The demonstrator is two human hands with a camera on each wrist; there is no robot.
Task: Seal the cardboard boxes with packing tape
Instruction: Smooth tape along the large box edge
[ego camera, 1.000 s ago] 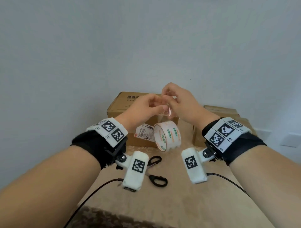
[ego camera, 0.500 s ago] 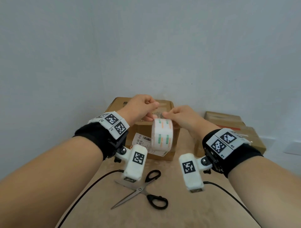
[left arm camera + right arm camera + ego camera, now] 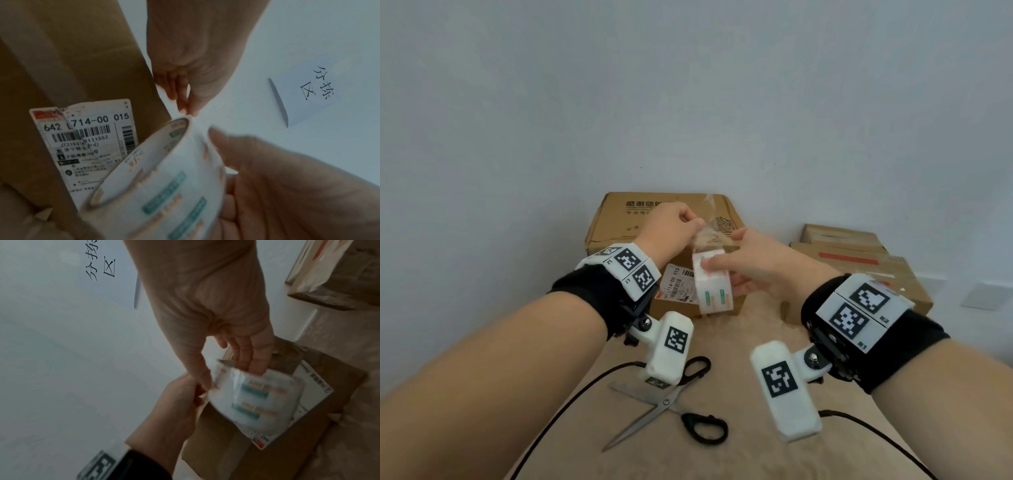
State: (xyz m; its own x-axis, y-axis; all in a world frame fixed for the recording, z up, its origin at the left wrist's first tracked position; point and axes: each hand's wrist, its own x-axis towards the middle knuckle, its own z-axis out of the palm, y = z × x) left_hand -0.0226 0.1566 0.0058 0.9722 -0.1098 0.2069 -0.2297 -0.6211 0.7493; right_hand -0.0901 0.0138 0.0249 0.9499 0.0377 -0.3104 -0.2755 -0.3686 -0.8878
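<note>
Now the right hand (image 3: 753, 270) grips the white printed packing-tape roll (image 3: 714, 281) while the left hand (image 3: 671, 226) pinches its clear free end. Brown cardboard box (image 3: 619, 222) at twelve o'clock, black-handled scissors (image 3: 671, 407) at six.

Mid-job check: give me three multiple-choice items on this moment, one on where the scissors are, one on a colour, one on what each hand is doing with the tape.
1. Where do the scissors lie?
A. On the box top
B. On the tan surface, nearer the person than the hands
C. In the right hand

2. What colour are the scissor handles?
A. Black
B. Red
C. Yellow

3. How is the tape roll held?
A. It lies loose on the table
B. The left hand alone holds it
C. The right hand grips the roll, the left hand pinches its pulled-out end

Answers: 1 B, they lie open below both wrists; 2 A, both loops are black; 3 C, a clear strip runs from roll to left fingertips.
</note>
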